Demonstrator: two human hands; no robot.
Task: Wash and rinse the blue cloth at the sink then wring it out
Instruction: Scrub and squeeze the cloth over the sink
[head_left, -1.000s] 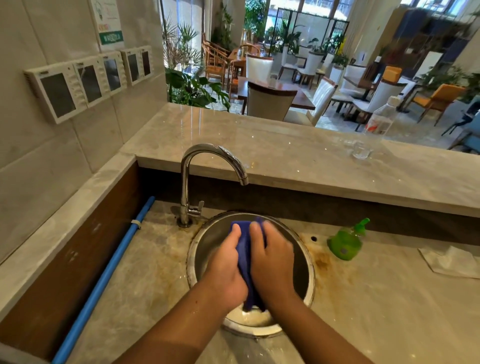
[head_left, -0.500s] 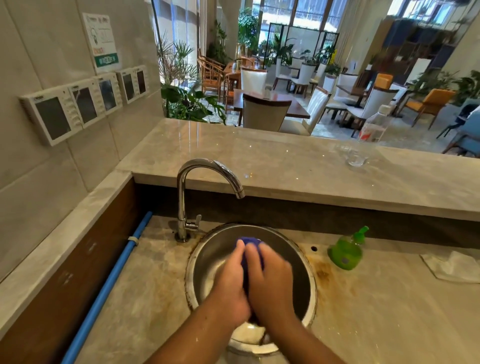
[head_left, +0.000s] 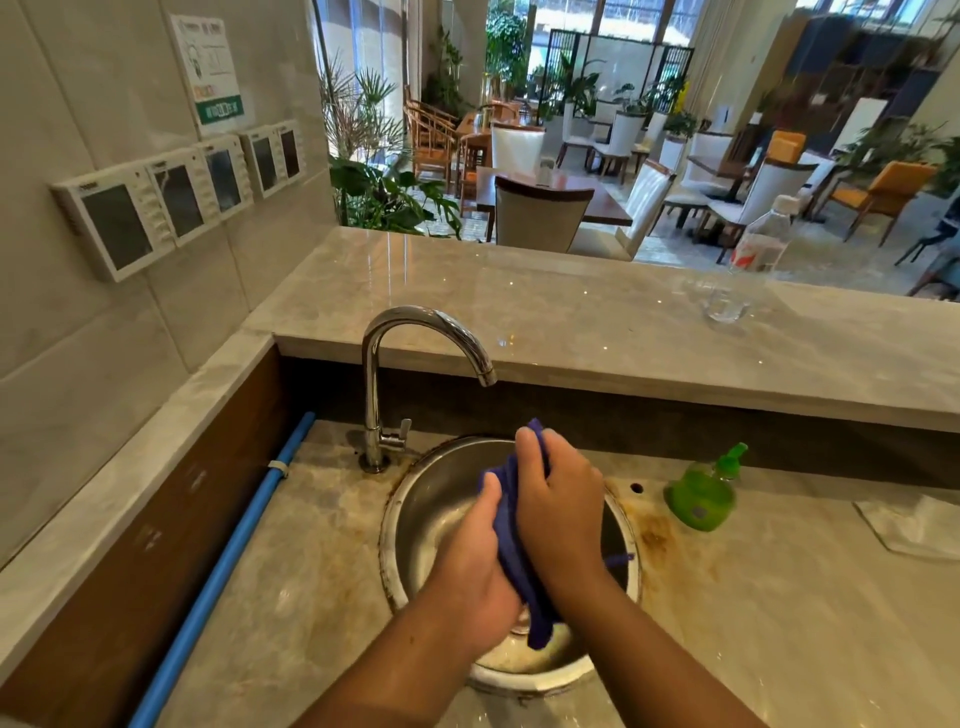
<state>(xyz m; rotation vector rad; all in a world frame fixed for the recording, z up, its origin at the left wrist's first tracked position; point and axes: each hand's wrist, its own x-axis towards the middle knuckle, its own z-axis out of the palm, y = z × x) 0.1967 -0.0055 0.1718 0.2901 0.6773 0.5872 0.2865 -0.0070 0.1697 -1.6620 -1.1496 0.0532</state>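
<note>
The blue cloth (head_left: 511, 545) is pressed between my two hands above the round steel sink (head_left: 431, 499). My left hand (head_left: 475, 566) grips it from the left, and my right hand (head_left: 563, 512) closes over it from the right, fingers wrapped round its top. A dark blue end hangs below my palms toward the sink bottom. The chrome tap (head_left: 415, 358) stands behind and left of the sink, its spout ending above the basin. No water runs from it.
A green soap dispenser (head_left: 704, 496) stands right of the sink. A white cloth (head_left: 914, 522) lies at the far right. A blue pipe (head_left: 218, 566) runs along the left wall. On the raised ledge stand a glass (head_left: 724, 306) and a plastic bottle (head_left: 763, 236).
My hands have rubbed the cloth: the right hand has slid forward over the left, and more of the blue cloth shows between them and hangs below. The view has tilted slightly.
</note>
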